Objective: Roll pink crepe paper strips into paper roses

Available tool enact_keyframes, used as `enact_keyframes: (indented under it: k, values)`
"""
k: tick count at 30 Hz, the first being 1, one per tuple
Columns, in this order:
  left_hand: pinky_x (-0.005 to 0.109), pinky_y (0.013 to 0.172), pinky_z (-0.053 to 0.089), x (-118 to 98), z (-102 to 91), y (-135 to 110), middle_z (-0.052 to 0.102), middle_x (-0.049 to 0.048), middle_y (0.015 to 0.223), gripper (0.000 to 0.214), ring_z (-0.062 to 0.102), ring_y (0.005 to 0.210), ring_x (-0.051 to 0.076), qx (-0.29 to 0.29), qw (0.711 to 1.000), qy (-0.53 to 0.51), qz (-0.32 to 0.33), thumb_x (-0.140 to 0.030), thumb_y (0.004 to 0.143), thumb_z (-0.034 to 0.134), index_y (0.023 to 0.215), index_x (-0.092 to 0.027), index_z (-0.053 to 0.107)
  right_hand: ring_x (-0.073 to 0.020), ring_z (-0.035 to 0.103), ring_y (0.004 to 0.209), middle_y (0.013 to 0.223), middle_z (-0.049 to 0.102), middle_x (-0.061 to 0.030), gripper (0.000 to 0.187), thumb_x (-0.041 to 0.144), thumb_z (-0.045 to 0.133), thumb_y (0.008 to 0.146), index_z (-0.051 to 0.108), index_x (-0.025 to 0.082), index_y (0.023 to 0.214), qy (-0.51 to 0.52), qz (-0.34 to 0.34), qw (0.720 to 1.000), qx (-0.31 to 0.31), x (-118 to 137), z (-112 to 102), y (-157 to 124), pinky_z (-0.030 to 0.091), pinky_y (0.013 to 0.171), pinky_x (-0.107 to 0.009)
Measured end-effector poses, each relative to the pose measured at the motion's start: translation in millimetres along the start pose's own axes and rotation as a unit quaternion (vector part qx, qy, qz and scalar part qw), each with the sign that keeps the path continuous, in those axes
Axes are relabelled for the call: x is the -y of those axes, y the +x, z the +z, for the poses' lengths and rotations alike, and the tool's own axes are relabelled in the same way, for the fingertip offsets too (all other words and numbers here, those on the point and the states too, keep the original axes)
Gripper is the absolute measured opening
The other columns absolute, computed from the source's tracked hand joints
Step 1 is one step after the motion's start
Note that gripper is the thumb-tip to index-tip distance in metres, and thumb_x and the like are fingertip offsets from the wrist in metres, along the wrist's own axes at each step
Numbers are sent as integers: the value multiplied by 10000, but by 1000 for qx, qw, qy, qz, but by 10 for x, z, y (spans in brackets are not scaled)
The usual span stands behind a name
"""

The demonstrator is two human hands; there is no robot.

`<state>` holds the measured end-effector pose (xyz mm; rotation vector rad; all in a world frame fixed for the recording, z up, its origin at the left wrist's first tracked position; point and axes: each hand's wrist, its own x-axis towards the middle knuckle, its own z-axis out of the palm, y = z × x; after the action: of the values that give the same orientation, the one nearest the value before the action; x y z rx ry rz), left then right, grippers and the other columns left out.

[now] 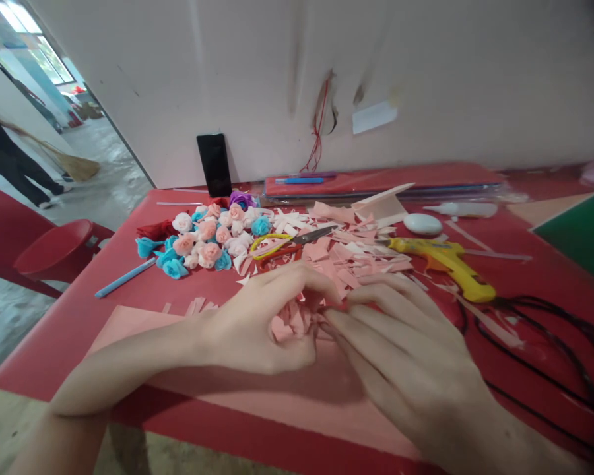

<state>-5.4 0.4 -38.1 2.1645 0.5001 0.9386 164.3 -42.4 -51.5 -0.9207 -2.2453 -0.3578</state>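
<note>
My left hand curls around a pink paper flower with ruffled, layered petals. From the other side, the fingertips of my right hand are pressed together on the flower's narrow end; its exact shape there is hidden by the fingers. Beneath both hands lies a large pink paper sheet on the red table. Just beyond them are yellow-handled scissors and a heap of pink and white paper scraps. A yellow glue gun rests to the right.
Finished paper flowers in pink, white, blue, red and purple cluster at the back left. A black phone leans on the wall. Black cable loops at the right. A red chair and a person with a broom are beyond.
</note>
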Motion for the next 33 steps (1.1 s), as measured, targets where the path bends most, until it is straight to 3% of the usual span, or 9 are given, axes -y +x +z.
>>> enact_keyframes:
  k: [3, 6, 10, 14, 18, 22, 28, 33]
  values:
    - [238, 648, 477, -34, -78, 27, 554, 26, 823, 207, 542, 738, 126, 28, 997, -52, -49, -117, 730, 527, 930, -169, 510, -198, 550, 640, 613, 651, -49, 303, 60, 362, 867, 610, 178, 738, 72, 27, 997, 21, -87, -19, 48, 449, 591, -359]
    - [218, 583, 469, -49, -144, 48, 554, 8, 755, 110, 554, 644, 102, 53, 974, -180, -128, -205, 857, 457, 930, -169, 531, -176, 548, 663, 642, 650, -22, 305, 113, 360, 904, 573, 197, 701, 144, 29, 987, 63, -186, -39, 96, 457, 588, -323]
    - [209, 624, 481, -27, -179, 68, 594, 10, 791, 110, 594, 710, 110, 68, 943, -266, -190, -164, 859, 468, 879, -172, 576, -150, 547, 706, 701, 626, -13, 300, 137, 374, 907, 553, 209, 676, 240, 36, 966, 88, -269, -41, 118, 481, 580, -259]
    - [234, 768, 472, -8, -196, 87, 600, 28, 807, 158, 584, 805, 121, 111, 933, -289, -182, -133, 864, 459, 789, -152, 597, -152, 555, 734, 692, 583, -4, 275, 152, 385, 903, 567, 229, 712, 288, 48, 948, 127, -296, -50, 115, 508, 606, -253]
    - [249, 725, 460, -23, -206, 81, 574, 31, 801, 128, 557, 778, 127, 112, 931, -290, -191, -131, 838, 499, 750, -143, 591, -146, 547, 687, 654, 578, 10, 284, 135, 369, 893, 536, 224, 682, 295, 45, 939, 171, -330, -75, 118, 502, 570, -248]
    - [254, 710, 457, -45, -206, 68, 578, 34, 820, 94, 545, 779, 127, 115, 927, -305, -187, -115, 821, 518, 765, -136, 590, -148, 542, 763, 728, 605, 5, 283, 142, 362, 907, 578, 233, 749, 328, 44, 926, 184, -363, -77, 120, 504, 646, -256]
    - [229, 780, 459, -50, -216, 85, 612, 23, 809, 101, 573, 801, 105, 141, 926, -283, -207, -123, 829, 526, 755, -128, 594, -172, 524, 821, 807, 565, -28, 249, 143, 374, 872, 581, 202, 747, 387, 94, 863, 310, -374, -55, 107, 469, 705, -301]
    - [245, 751, 464, -104, -226, 85, 614, 17, 776, 77, 583, 771, 119, 163, 933, -216, -238, -195, 792, 604, 757, -127, 618, -194, 515, 866, 828, 558, -52, 269, 186, 351, 888, 603, 183, 793, 394, 108, 840, 357, -387, -50, 80, 436, 759, -336]
